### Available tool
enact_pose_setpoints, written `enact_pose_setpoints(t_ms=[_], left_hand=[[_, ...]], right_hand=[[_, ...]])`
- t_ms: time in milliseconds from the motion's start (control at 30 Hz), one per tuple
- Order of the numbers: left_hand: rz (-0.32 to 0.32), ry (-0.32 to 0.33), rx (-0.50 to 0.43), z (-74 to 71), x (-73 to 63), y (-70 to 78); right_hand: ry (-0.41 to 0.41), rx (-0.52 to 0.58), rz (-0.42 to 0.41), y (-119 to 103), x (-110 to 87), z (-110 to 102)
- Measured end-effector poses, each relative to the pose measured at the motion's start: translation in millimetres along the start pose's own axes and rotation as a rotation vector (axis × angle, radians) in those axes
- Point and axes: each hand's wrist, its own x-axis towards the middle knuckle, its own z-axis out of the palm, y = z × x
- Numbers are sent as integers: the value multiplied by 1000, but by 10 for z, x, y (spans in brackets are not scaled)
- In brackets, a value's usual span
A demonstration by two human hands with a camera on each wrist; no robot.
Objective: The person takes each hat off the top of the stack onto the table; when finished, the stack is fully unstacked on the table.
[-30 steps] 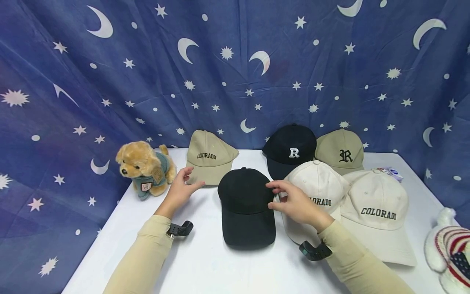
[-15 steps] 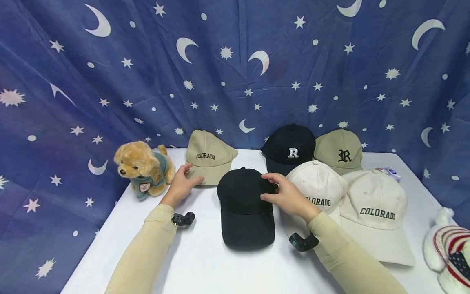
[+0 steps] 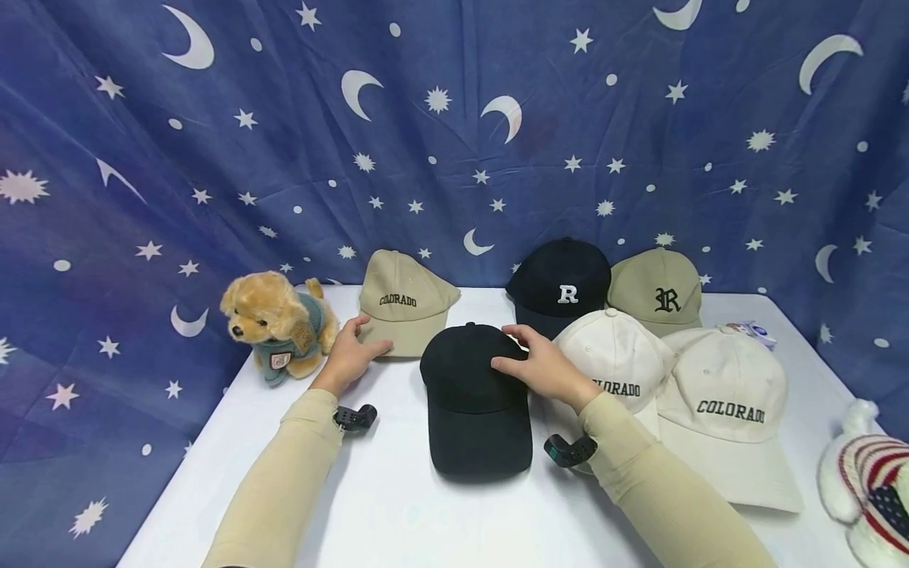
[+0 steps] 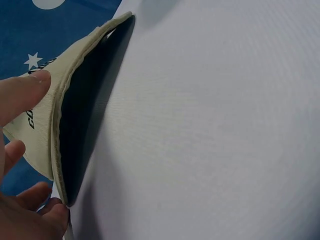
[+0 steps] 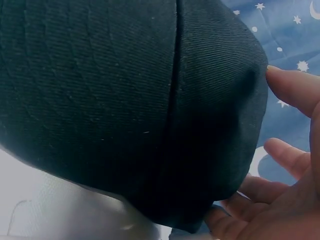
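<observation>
A plain black baseball cap (image 3: pixel 469 394) lies mid-table, its brim toward me. My right hand (image 3: pixel 550 369) is at the cap's right rear side. Its thumb lies over the crown, and in the right wrist view its other fingertips (image 5: pixel 225 220) meet the lower back edge of the black cap (image 5: pixel 125 90). My left hand (image 3: pixel 344 359) is by the left edge of a tan COLORADO cap (image 3: pixel 405 315), thumb held out above the brim. The left wrist view has fingertips (image 4: pixel 55 215) at the near end of that cap's brim (image 4: pixel 62 115); contact there is unclear.
A plush dog (image 3: pixel 273 315) sits at the left. To the right are a navy R cap (image 3: pixel 561 276), an olive R cap (image 3: pixel 656 284) and two cream COLORADO caps (image 3: pixel 731 386). A striped plush toy (image 3: pixel 862 473) is at the right edge; a starry curtain (image 3: pixel 426 118) hangs behind.
My right hand has moved left, from beside the black cap to over its crown's right side. The left hand has shifted very slightly. The caps look unmoved.
</observation>
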Motion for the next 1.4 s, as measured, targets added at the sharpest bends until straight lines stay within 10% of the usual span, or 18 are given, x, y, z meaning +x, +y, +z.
enact_pose_setpoints(t_ms=[933, 1400], left_hand=[[-68, 13, 11, -25, -316, 57], [-150, 76, -356, 78, -199, 67]], right_hand=[[36, 41, -39, 45, 1, -8], [40, 53, -32, 6, -57, -42]])
